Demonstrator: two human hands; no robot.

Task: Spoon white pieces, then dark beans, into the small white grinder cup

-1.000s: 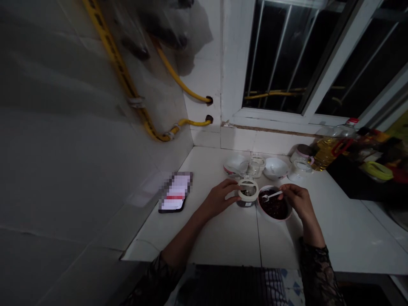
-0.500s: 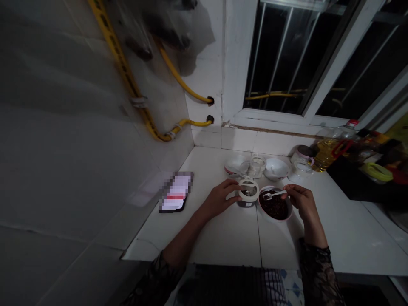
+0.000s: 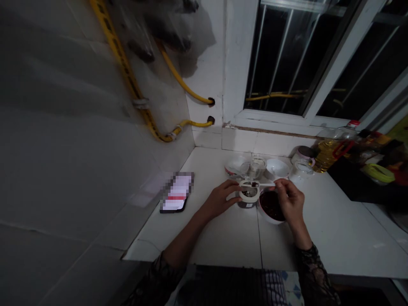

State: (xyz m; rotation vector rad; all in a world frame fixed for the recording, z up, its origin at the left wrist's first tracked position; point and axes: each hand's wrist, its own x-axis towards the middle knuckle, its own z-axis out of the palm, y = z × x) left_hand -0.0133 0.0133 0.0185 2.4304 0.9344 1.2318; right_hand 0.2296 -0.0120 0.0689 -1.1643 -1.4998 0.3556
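Note:
My left hand grips the left side of a small jar with a white rim, standing on the white counter. My right hand pinches the handle of a white spoon, whose bowl sits over the jar's mouth with a dark load in it. Just right of the jar stands a white bowl of dark red-brown food, partly covered by my right hand.
Behind the jar are two white bowls and a glass jar. A phone lies left by the wall. At the right stand small jars, an oil bottle and a dark tray of items. Yellow hoses run along the wall.
My right hand has carried the spoon leftward from the bowl of dark food to over the jar's mouth. My left hand has stayed on the jar.

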